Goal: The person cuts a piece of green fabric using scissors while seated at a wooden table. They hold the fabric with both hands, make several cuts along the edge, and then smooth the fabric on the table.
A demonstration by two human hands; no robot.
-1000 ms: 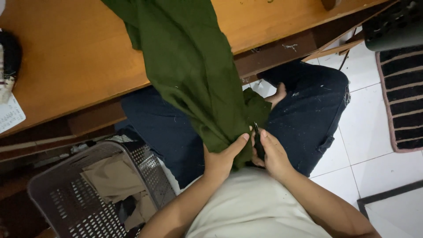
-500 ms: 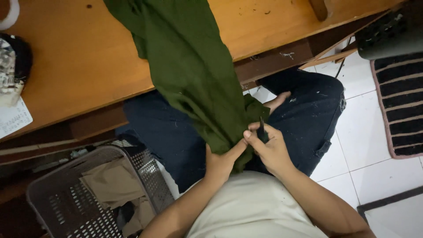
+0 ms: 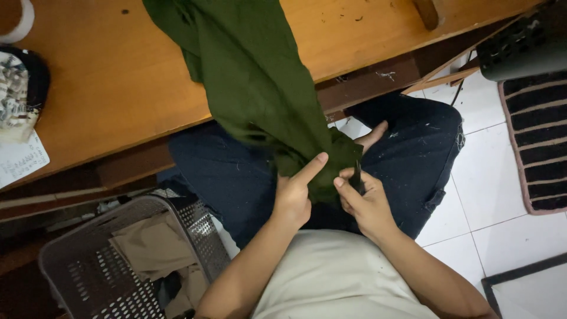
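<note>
A dark green garment (image 3: 254, 94) hangs off the near edge of the wooden bench (image 3: 118, 88) down into the lap of a seated person in dark jeans (image 3: 413, 153). The left hand (image 3: 293, 195) grips the garment's lower end, its index finger stretched up along the cloth. The right hand (image 3: 366, 204), just beside it, pinches a fold of the same cloth between thumb and fingers. To the near left a grey perforated laundry basket (image 3: 88, 272) holds beige cloth (image 3: 150, 245). A striped mat (image 3: 540, 142) lies on the white tiled floor at right.
</note>
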